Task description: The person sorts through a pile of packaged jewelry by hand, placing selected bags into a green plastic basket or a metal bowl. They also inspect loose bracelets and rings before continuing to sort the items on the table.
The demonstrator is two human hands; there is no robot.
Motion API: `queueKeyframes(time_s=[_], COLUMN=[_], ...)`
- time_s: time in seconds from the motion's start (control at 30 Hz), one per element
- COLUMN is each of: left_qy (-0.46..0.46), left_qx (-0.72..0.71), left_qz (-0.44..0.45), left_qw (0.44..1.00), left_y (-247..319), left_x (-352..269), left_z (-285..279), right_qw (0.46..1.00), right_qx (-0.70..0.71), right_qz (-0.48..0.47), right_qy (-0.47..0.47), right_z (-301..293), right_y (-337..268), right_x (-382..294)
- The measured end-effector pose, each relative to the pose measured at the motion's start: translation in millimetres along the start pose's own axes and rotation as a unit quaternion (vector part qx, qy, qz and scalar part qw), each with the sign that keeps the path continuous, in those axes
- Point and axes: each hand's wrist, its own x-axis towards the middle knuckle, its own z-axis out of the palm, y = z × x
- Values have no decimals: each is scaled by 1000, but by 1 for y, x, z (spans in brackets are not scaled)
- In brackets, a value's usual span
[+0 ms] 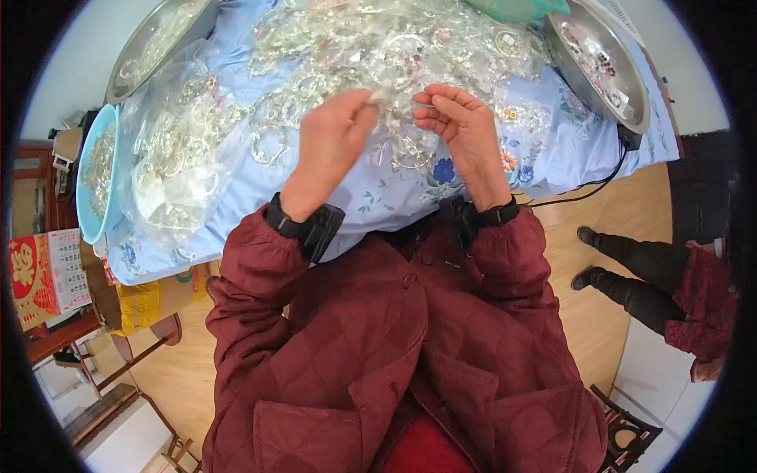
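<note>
My left hand (334, 139) is raised over the near edge of a heap of silvery bracelets and clear plastic bags (408, 65). It is blurred, with its fingers bent together; whether it holds something cannot be told. To its right, my right hand (464, 127) has its thumb against the index finger, and a small clear piece seems to show by the fingertips, too faint to name. Between the hands lie bagged trinkets, with a silvery bangle (412, 161) just below. A large clear bag full of jewelry (183, 154) lies left of my left hand.
A blue plastic basin (89, 227) and a steel bowl (118, 88) stand at the left. At the right are another steel bowl (641, 112), a green basket (508, 9) and a black cable (582, 192). A flowered cloth (366, 195) covers the table. Another person (650, 278) is at the right.
</note>
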Motion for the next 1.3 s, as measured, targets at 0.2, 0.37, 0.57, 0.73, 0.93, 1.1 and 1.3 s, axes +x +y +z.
queueKeyframes(time_s=[0.2, 0.37, 0.57, 0.73, 0.93, 1.1, 1.3], left_qy=[-34, -58, -83, -120, -55, -71, -78], left_qx=[-429, -478, -460, -491, -559, -590, -559], left_qz=[-249, -282, -207, -158, -207, -201, -263], left_qw=[867, 830, 859, 848, 801, 779, 782], left_y=[12, 18, 47, 63, 17, 12, 9], left_x=[17, 12, 55, 91, 68, 50, 33], left_z=[-17, -1, -15, -9, -13, -12, -18], right_qw=[999, 995, 981, 962, 983, 981, 974], right_qx=[-31, -93, -122, -78, -145, -170, -210], right_qz=[-34, -1, -134, -219, -111, -47, -23], right_qy=[7, -32, 64, 145, -4, -75, -81], right_z=[13, 13, 8, -53, -9, 41, 41], right_y=[-11, 11, -108, -219, -169, -61, -26], right_x=[-2, 0, 4, 94, 54, 8, 10])
